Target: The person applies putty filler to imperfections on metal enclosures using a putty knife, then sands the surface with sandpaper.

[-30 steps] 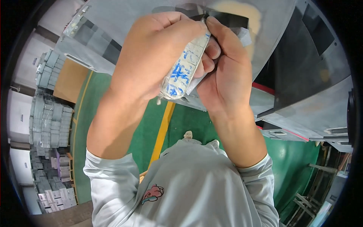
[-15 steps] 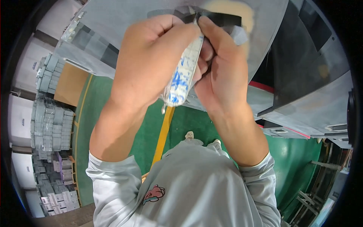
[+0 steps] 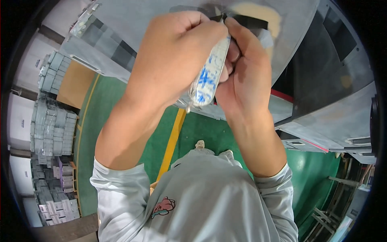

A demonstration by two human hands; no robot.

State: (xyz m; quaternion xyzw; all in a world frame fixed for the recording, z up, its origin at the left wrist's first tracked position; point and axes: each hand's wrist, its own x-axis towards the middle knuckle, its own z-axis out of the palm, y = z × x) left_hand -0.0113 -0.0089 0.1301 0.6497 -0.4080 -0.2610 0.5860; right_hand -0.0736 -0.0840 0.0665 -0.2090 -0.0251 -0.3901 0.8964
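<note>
A slim tool handle wrapped in whitish tape with blue marks point(image 3: 207, 82) slants between my hands, its rounded end toward me. A small metal ring or clip hangs at that end. My left hand point(image 3: 177, 56) is closed around the handle. My right hand point(image 3: 248, 68) is closed too, thumb and curled fingers pinching near the handle's far tip. A dark flat piece point(image 3: 252, 21) sticks out beyond my right thumb, with a small pale translucent bit point(image 3: 266, 39) beside it. The tool's working end is hidden by my fingers, so its kind cannot be made out.
A large grey panel point(image 3: 133, 16) with a tan patch point(image 3: 262, 10) lies just beyond my hands. More grey panels point(image 3: 334, 109) stand at right. Wrapped stacks of grey boxes point(image 3: 52, 125) line the left, near a brown board point(image 3: 76, 84). The green floor point(image 3: 201, 125) carries yellow lines.
Both hands, with the handle between them, appear slightly farther right and a little higher in view. The grip looks the same.
</note>
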